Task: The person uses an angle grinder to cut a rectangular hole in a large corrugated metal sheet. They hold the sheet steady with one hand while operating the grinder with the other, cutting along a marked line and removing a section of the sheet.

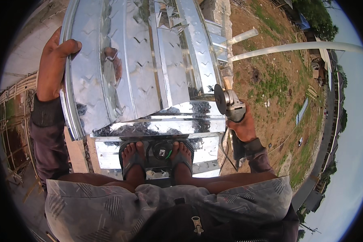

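A ribbed, shiny metal decking sheet (141, 68) spans the space before me, its near edge cut unevenly. My left hand (54, 64) is closed on the sheet's left edge, thumb on top. In my right hand (244, 126) is an angle grinder (234, 105), held by its body. Its dark disc (220, 99) stands upright beside the sheet's near right corner; whether it touches the metal I cannot tell. Under that sheet lies more ribbed metal decking (161, 128). A torn, jagged metal piece (169, 18) shows on the sheet's far part.
My sandalled feet (134, 159) stand on the lower decking, with a dark round object (162, 151) between them. A black cable (228, 159) hangs below the grinder. Beyond the right edge the ground (270, 80) drops lower, and pale pipes (290, 47) stick out there. Wooden boards (77, 155) lie at left.
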{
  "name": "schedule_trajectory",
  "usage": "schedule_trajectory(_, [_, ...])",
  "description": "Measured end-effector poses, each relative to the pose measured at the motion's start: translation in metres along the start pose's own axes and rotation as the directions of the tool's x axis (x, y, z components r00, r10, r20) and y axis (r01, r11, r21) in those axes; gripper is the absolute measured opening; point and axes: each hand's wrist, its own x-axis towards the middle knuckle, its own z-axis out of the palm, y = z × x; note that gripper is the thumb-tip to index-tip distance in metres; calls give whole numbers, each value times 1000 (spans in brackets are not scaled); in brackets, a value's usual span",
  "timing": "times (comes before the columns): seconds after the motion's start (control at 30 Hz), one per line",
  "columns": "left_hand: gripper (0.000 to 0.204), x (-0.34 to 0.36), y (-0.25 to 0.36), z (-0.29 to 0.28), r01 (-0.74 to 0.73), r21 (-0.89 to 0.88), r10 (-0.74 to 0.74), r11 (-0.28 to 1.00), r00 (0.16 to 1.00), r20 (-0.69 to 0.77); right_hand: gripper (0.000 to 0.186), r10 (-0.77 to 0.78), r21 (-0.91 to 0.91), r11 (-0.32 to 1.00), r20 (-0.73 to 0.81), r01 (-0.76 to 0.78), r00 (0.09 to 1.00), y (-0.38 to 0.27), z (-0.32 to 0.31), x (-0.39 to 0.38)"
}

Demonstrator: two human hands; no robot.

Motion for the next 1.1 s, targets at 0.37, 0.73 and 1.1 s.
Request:
schedule_trajectory(0.37, [49, 2, -2, -1, -22, -6, 22, 1000, 1000, -8, 88, -2, 15, 1000, 13, 2, 1000, 6, 0, 10])
schedule_trajectory(0.73, [48, 2, -2, -3, -19, 28, 19, 999, 1000, -9, 88, -10, -21, 1000, 5, 10, 1000, 3, 2, 11])
schedule_trajectory(1.1, [48, 3, -1, -4, -16, 53, 18, 998, 1000, -20, 89, -25, 22, 999, 22, 24, 999, 5, 3, 14])
